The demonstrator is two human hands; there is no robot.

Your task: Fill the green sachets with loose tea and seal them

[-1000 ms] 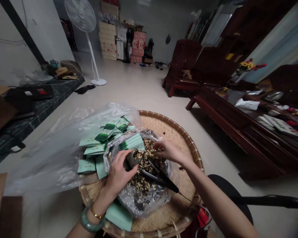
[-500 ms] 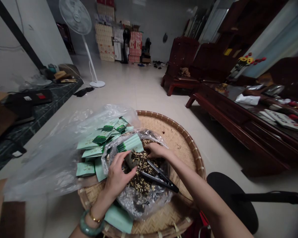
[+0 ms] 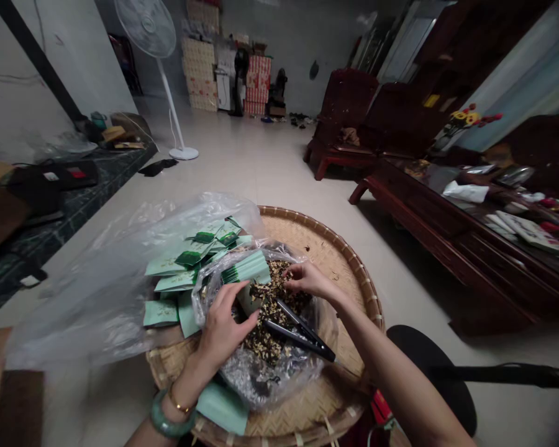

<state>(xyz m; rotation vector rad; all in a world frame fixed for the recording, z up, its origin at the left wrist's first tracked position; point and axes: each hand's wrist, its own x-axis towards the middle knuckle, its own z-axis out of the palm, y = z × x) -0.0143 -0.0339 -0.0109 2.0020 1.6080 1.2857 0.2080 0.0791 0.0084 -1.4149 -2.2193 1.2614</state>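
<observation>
Tiled floor (image 3: 242, 167) bears a round woven bamboo tray (image 3: 349, 397). On the tray lies an open clear plastic bag (image 3: 261, 379) holding a dark crumbled dried mix (image 3: 272, 338), situated directly between the hands. Right hand (image 3: 310, 279) sits at the far side, fingers bent, tips on the mix; whether it pinches any cannot be confirmed. Left hand (image 3: 223, 329) sits at the near side, fingers spread and curved over a pale item (image 3: 245, 299), grip unconfirmed. Black tongs (image 3: 298, 329) lie in the mix. Pale green sachets (image 3: 177, 279) are piled left of the bag, upon a larger plastic sheet (image 3: 97, 292). A jade bangle (image 3: 170, 416) circles the left wrist.
</observation>
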